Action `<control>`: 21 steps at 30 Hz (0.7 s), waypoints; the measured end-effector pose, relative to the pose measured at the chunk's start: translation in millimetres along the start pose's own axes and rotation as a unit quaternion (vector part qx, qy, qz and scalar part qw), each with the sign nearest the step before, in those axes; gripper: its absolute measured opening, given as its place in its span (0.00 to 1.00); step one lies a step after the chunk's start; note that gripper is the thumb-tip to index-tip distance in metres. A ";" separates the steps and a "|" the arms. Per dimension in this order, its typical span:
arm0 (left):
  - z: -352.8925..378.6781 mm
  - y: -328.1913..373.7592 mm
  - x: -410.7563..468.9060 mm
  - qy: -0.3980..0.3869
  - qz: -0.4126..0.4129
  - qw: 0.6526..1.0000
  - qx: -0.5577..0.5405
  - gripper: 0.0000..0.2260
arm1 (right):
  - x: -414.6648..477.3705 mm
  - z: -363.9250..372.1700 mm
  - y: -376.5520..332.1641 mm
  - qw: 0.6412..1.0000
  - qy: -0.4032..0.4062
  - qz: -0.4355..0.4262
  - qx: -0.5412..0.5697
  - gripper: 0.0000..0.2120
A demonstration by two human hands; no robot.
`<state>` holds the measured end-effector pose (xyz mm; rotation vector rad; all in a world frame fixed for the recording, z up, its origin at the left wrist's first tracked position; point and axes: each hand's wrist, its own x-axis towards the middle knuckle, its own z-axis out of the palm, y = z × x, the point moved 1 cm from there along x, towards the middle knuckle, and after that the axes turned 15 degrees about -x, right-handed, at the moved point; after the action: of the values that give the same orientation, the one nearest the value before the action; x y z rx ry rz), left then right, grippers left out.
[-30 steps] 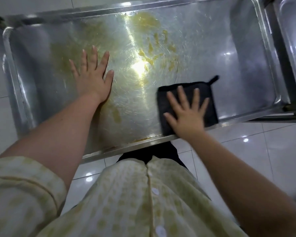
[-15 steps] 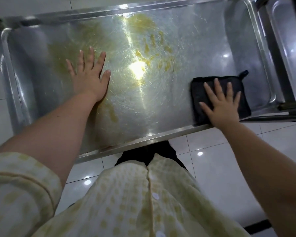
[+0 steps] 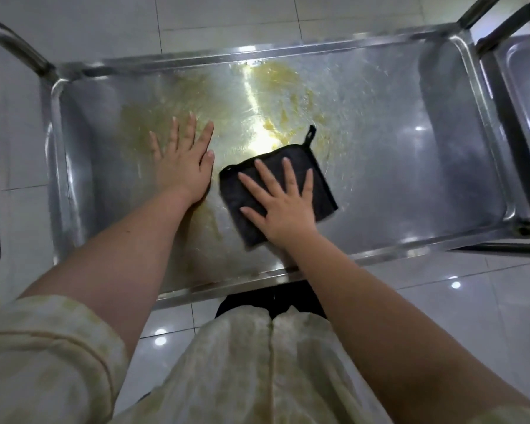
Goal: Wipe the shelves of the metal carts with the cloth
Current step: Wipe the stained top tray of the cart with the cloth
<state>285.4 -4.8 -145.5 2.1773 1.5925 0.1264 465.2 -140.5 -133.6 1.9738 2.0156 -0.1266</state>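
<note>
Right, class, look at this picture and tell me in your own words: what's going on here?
A person is wiping a metal cart shelf. The right hand presses a black cloth flat on the shelf near its middle, while the left hand rests flat on the metal beside it. Yellowish smears cover the shelf beyond both hands, so the job is unfinished.

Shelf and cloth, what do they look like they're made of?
Shelf: metal, probably stainless steel. It is bright and reflective, with fine swirl scratches and a hard lamp glare.
Cloth: soft fabric, possibly microfibre. It is matte black, with a bound edge and a small loop at one corner. The exact fibre can't be told.
</note>
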 end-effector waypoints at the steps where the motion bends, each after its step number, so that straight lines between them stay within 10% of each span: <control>1: 0.2 1.4 -0.1 -0.001 -0.004 1.000 0.001 0.24 | 3.0 5.2 28.8 0.999 -0.005 0.036 0.006 0.30; 6: 6.3 4.9 -1.4 -0.003 -0.011 1.000 0.009 0.24 | -5.6 22.1 178.2 0.958 -0.080 0.272 0.047 0.30; 10: 9.0 4.4 -2.1 0.002 -0.006 1.000 0.003 0.24 | 10.4 17.3 162.4 0.937 -0.102 0.329 0.056 0.31; 21: -3.3 4.1 -0.3 0.050 -0.017 0.995 -0.086 0.28 | 76.0 -28.5 -21.4 1.000 -0.001 0.021 0.016 0.31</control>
<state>287.9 -5.2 -140.8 2.0388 1.6073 0.3541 439.6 -60.5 -131.6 2.0342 1.9816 -0.1517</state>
